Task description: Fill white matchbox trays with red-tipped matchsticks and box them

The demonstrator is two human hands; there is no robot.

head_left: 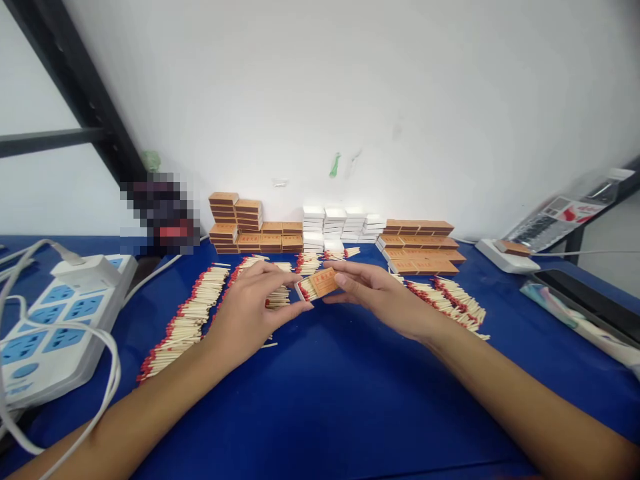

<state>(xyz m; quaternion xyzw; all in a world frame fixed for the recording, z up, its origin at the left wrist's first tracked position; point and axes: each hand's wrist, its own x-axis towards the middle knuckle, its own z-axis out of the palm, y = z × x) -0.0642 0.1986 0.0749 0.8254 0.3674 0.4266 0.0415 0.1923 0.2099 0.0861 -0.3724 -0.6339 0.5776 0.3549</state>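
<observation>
Between my two hands a matchbox (324, 283) is held above the blue table, tilted, its white tray part-way out of the orange sleeve. Red-tipped matches (308, 289) lie in the exposed end of the tray. My left hand (255, 297) pinches the tray's open end with thumb and fingers. My right hand (373, 293) grips the sleeve at its right end. Rows of loose matches (187, 320) lie beside and behind my left hand, and more loose matches (457, 303) lie behind my right forearm.
Along the wall stand orange matchboxes (260, 241) at left, white trays (345, 223) in the middle, and orange matchboxes (423, 247) at right. A power strip (65, 320) with white cables is at the left. A white adapter (505, 257) and a dark phone-like object (590, 300) are at the right.
</observation>
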